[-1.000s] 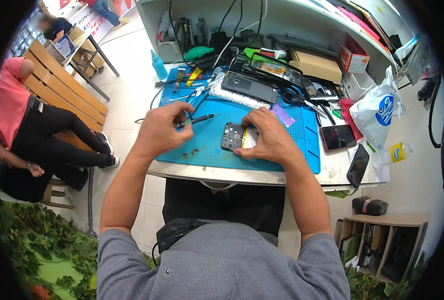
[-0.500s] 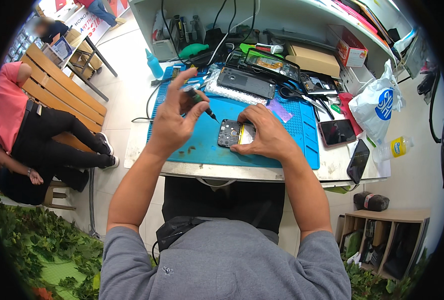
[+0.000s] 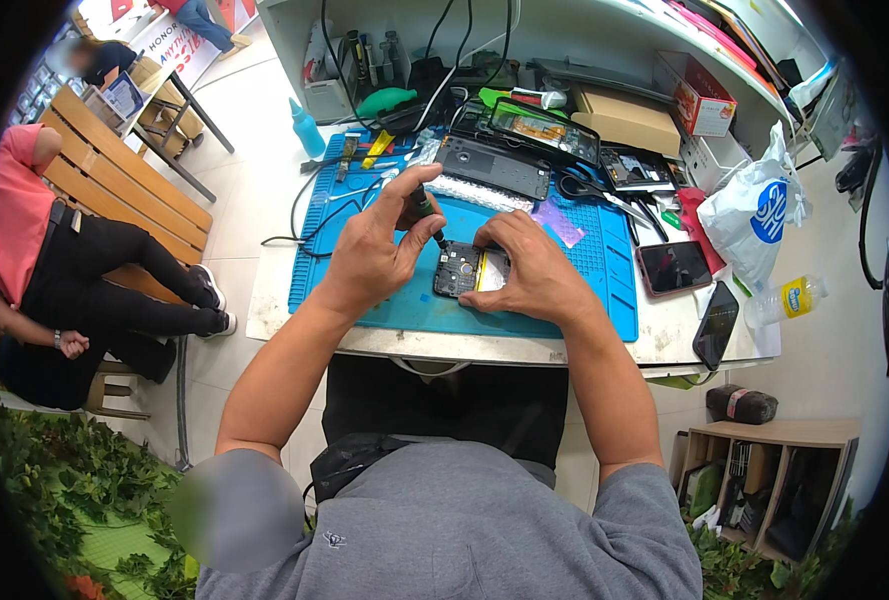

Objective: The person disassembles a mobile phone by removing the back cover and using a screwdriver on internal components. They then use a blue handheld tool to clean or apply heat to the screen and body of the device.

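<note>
My left hand [image 3: 382,245] is closed round a dark green and black screwdriver [image 3: 423,203], held nearly upright. Its tip comes down at the upper left corner of an opened phone [image 3: 456,270], whose dark inner frame faces up; whether it touches a screw is too small to tell. My right hand [image 3: 531,268] grips the phone's right part between thumb and fingers, pressing it on the blue work mat [image 3: 394,318]. A pale battery with a yellow edge shows partly under that hand.
Behind the phone lie a black phone back cover [image 3: 491,168] and scissors [image 3: 604,195]. Two phones, one pinkish-edged [image 3: 674,268] and one black [image 3: 715,325], rest at right beside a white plastic bag [image 3: 759,210] and a bottle [image 3: 789,298]. A blue squeeze bottle [image 3: 307,130] stands far left.
My left hand has moved right and slightly down, bringing the screwdriver from a slant to nearly upright over the phone's corner. My right hand stays on the phone.
</note>
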### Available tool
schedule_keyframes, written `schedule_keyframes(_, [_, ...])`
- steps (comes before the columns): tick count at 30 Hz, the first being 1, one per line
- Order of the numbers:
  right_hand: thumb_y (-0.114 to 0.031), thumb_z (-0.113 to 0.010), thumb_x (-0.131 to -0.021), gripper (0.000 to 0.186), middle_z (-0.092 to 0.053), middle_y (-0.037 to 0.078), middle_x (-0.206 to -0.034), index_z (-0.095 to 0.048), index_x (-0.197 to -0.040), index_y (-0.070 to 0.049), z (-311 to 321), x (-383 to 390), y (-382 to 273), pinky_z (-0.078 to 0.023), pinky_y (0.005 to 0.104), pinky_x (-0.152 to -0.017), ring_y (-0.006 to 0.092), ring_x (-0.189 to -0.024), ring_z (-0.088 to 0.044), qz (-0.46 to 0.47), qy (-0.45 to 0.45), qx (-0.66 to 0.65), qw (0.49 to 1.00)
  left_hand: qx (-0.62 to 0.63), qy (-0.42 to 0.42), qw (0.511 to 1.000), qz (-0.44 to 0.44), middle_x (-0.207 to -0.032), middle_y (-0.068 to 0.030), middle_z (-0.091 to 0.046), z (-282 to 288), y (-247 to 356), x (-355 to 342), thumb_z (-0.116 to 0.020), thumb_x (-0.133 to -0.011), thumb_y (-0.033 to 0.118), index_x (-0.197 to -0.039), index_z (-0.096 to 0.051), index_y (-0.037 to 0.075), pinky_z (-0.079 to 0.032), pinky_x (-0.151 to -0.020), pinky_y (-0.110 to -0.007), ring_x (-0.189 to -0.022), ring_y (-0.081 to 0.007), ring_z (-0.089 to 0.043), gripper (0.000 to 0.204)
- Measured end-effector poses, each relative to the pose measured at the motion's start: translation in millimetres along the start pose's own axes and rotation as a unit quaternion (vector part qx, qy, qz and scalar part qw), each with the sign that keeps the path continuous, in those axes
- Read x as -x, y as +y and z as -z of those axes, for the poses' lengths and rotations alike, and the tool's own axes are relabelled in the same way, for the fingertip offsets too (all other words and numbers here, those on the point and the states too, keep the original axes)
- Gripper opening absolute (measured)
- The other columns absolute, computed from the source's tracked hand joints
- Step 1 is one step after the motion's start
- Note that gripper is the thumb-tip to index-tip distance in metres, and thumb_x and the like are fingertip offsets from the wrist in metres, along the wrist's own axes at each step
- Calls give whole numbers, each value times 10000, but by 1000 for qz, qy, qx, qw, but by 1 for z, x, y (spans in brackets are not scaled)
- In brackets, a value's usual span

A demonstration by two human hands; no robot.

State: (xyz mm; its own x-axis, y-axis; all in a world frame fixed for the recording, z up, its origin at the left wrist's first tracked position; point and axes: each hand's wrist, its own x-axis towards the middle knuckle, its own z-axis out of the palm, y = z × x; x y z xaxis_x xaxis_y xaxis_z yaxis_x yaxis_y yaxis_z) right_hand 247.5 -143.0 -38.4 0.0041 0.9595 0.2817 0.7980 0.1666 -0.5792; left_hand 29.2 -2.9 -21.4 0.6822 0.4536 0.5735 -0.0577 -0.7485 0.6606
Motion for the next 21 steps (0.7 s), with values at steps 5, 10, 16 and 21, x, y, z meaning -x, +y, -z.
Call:
schedule_keyframes(5, [-343, -1033, -664, 631, -729, 118, -1142, -731, -1126, -37, 0, 1, -1, -546, 460, -1023, 345, -1137, -645, -7, 1, -3, 1000, 57, -68, 996, -11, -1129, -95, -763, 8, 4, -11, -750, -1058, -6, -1612, -547, 106, -629, -935, -345, -1005, -178, -767, 600])
schedule_keyframes(10, [-344, -1032, -666, 635, -729, 118, -1145, -729, -1132, -38, 2, 0, -4, -549, 463, -1028, 342, -1144, -642, -15, -9, 5, 1000, 55, -80, 995, 38, -1128, -78, -756, 8, 12, -11, -747, -1035, -59, -1574, -611, 114, -622, -974, -330, -1029, -172, -769, 582])
schedule_keyframes(16, [-338, -1031, -652, 610, -719, 116, -1124, -740, -1095, -36, -3, 2, -1, -535, 464, -1014, 340, -1136, -639, -9, 14, -9, 1000, 39, -54, 998, 23, -1140, -74, -796, 5, 21, -17, -806, -996, -42, -1506, -689, 108, -644, -926, -326, -980, -163, -794, 545])
schedule_keyframes(21, [-341, -1029, -653, 617, -715, 125, -1123, -737, -1103, -36, 1, 0, -4, -528, 465, -1023, 349, -1144, -638, -21, 2, 0, 1000, 59, -86, 994, 14, -1186, -70, -804, 4, 12, -17, -799, -996, -50, -1532, -675, 116, -650, -930, -330, -1009, -145, -793, 575])
